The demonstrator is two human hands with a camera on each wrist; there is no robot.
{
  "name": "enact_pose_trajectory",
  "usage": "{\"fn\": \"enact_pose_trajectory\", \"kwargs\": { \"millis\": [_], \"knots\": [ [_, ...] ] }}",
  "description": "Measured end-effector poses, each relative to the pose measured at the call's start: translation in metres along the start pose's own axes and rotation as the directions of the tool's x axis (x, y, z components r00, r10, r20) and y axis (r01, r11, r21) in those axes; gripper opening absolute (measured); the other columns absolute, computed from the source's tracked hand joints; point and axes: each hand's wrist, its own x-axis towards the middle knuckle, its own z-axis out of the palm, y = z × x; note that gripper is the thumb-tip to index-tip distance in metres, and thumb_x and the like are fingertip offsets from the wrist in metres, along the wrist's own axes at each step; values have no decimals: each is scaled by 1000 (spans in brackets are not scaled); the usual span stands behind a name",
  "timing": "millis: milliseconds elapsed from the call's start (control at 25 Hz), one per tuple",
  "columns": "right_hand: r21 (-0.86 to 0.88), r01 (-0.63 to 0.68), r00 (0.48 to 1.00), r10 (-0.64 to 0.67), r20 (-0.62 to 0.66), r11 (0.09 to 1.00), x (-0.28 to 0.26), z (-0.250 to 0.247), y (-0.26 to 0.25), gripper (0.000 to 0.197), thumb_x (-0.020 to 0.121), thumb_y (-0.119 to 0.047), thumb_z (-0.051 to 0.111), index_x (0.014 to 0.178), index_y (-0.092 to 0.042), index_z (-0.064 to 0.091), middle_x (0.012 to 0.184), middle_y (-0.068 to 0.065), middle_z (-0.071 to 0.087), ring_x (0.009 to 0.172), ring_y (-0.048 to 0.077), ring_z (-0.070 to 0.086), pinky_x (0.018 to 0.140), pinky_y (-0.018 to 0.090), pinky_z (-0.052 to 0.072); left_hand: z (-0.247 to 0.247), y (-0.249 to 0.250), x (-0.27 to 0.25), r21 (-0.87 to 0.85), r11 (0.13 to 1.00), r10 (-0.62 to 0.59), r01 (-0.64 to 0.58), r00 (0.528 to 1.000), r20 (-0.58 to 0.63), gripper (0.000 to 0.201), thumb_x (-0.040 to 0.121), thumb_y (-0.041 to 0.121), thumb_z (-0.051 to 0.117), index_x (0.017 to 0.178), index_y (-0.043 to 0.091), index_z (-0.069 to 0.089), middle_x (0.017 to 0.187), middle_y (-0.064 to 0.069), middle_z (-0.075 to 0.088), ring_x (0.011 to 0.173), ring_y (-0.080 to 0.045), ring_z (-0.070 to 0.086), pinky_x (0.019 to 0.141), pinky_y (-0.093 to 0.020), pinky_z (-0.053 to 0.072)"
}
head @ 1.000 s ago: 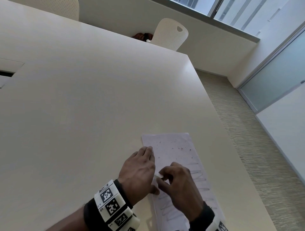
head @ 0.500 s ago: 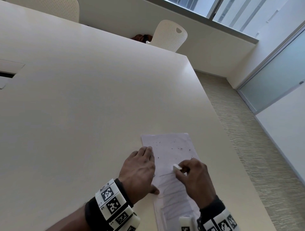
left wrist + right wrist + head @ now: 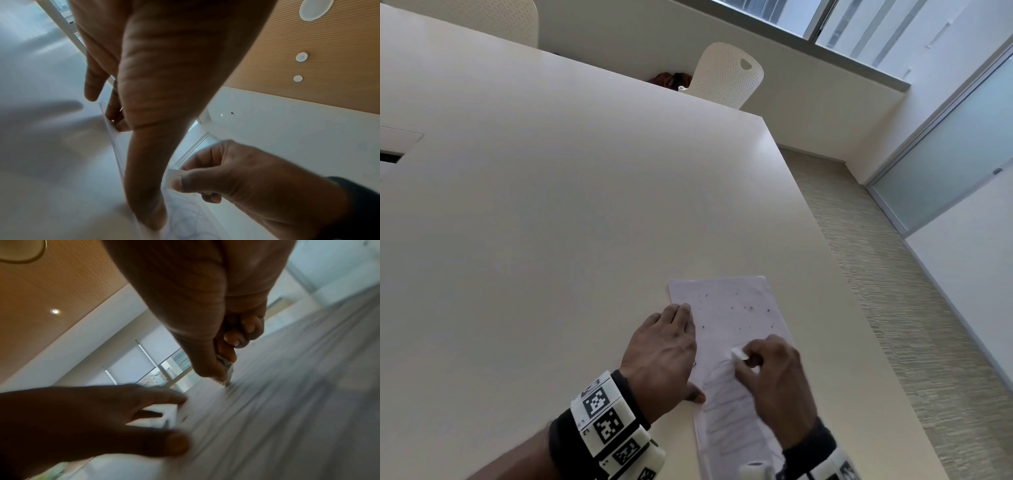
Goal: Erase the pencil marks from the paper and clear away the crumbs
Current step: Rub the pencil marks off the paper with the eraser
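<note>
A white sheet of paper [image 3: 732, 308] lies near the table's right edge, with faint pencil zigzags [image 3: 726, 411] on its near half and dark eraser crumbs [image 3: 750, 308] scattered on its far half. My left hand [image 3: 667, 349] lies flat on the paper's left edge, fingers straight, thumb at the near side. My right hand [image 3: 770, 377] pinches a small white eraser [image 3: 739, 354] between thumb and fingers, its tip down on the paper. The left wrist view shows the eraser [image 3: 171, 178] in the right hand's pinch; the right wrist view is blurred around the eraser [image 3: 227, 369].
The cream table [image 3: 551, 222] stretches far to the left and ahead, with a cable hatch [image 3: 393, 147] at its left. The table's right edge [image 3: 859, 325] runs close beside the paper. White chairs [image 3: 726, 75] stand behind the far edge.
My right hand rubbed the eraser from beside the left hand's thumb up and right across the paper, then slid slightly back nearer. The left hand has stayed put on the paper.
</note>
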Motion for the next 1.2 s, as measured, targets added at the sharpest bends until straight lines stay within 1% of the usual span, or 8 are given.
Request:
{"fn": "enact_pose_trajectory", "kwargs": {
  "millis": [120,280,360,560,800,920,1000,1200],
  "knots": [
    [121,87,987,-102,123,989,-15,17,-32,19,82,-38,71,73,-21,70,73,-9,55,67,4,55,63,25,47,1,-1,-1,-4,1000,1,-1,1000,-1,126,73,74,65,156,1,5,162,-10,9,149,-26,9,122,-37,15],
    [85,-66,997,70,-36,994,8,-12,28,24,79,-36,77,65,-17,71,59,-7,61,57,5,57,57,24,45,2,-2,-1,2,1000,8,-8,1000,1,129,72,78,63,156,0,1,163,-10,7,150,-26,7,122,-38,14],
    [54,-132,987,137,-85,990,6,-21,41,23,78,-34,79,66,-17,71,59,-5,62,57,9,58,56,26,44,2,-1,-1,3,1000,10,-10,1000,17,129,73,77,62,156,0,-1,164,-10,4,150,-26,6,123,-38,13],
    [102,41,997,-47,58,994,-13,14,-12,25,83,-41,71,68,-21,69,66,-8,57,63,4,57,60,22,46,2,-2,-4,0,1000,0,0,1000,19,128,73,77,63,156,0,2,163,-10,6,149,-26,7,122,-38,13],
    [-8,-89,994,89,-69,996,6,-12,25,22,81,-35,76,66,-21,68,66,-8,57,60,5,54,57,20,39,-1,1,2,4,1000,-1,1,1000,17,129,74,76,62,156,0,-1,164,-13,5,150,-27,6,123,-38,12],
    [74,50,995,-56,79,996,-13,12,-15,18,82,-38,71,74,-22,70,74,-11,54,67,1,54,60,12,38,-2,1,-1,2,1000,-2,2,1000,9,126,75,74,64,156,1,2,163,-12,6,149,-26,7,123,-38,12],
    [118,66,988,-82,134,991,-14,14,-21,22,83,-44,68,76,-23,71,73,-11,56,68,2,55,63,14,41,-3,0,-2,-10,1000,-3,3,1000,5,125,75,73,64,156,1,1,163,-11,5,149,-26,7,123,-37,12],
    [6,-67,996,67,-56,998,7,-10,26,21,81,-37,75,69,-20,69,68,-8,57,61,6,56,60,27,48,-2,0,-1,-1,1000,-4,5,1000,23,129,74,76,63,156,0,-1,164,-12,4,150,-26,5,123,-38,12]
  ]
}}
